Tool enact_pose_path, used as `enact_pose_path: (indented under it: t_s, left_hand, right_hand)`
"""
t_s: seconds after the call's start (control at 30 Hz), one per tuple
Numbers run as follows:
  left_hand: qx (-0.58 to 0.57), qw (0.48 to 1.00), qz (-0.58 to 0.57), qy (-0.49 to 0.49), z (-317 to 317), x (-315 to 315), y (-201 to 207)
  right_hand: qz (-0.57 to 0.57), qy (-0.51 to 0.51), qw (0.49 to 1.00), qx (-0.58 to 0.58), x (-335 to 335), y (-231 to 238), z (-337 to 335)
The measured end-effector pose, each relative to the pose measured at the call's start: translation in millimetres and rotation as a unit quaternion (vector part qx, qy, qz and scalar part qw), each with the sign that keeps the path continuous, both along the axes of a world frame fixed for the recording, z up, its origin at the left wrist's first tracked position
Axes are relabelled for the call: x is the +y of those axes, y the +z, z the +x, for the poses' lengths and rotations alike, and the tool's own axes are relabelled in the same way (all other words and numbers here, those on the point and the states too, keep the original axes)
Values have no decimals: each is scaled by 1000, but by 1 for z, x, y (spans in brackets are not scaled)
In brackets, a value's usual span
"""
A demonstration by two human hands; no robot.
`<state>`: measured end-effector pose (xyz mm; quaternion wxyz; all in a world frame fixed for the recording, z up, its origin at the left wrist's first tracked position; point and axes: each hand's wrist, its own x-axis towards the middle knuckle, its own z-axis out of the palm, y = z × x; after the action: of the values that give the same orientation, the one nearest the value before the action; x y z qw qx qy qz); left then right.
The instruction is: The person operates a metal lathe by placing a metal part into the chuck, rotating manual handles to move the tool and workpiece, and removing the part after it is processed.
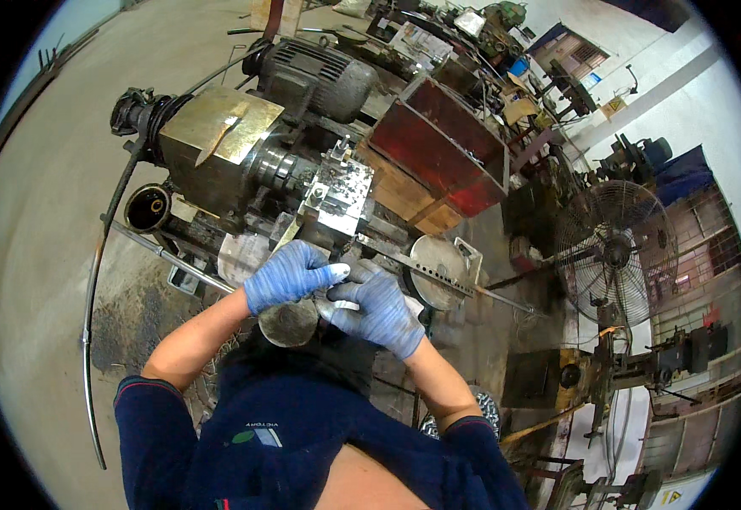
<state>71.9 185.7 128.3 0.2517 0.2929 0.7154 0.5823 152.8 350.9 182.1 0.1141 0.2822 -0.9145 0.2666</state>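
Both my hands wear blue knit gloves with whitish fingertips. They meet close together in front of a small metal lathe. My left hand (292, 274) is closed, its thumb and fingers pinched toward the right hand. My right hand (381, 313) has its fingers curled inward, almost touching the left. Whatever lies between the fingers is too small or too hidden to name. Just beyond the hands stands a shiny metal tool block (336, 195) strewn with dark chips. The lathe's spindle chuck (281, 170) is to its left. Below the hands shows a round, dark-topped object (288, 323).
A brush (220, 140) lies on the lathe's headstock (185, 127), with an electric motor (315, 81) behind. A red open box (438, 144) stands at the far right of the lathe. A perforated bar (421, 268) juts right, near a large standing fan (617, 246).
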Motion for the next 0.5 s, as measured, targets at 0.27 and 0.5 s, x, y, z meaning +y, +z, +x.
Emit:
enact_pose_path:
  t_s: [0.27,0.5]
  left_hand:
    - [149,974,-93,143,-27,-122,32]
    - [319,678,-505,428,-1,-318,2]
  right_hand:
    - [119,-34,989,-77,-15,5,-62]
    - [282,-98,945,-135,-39,-16,-181]
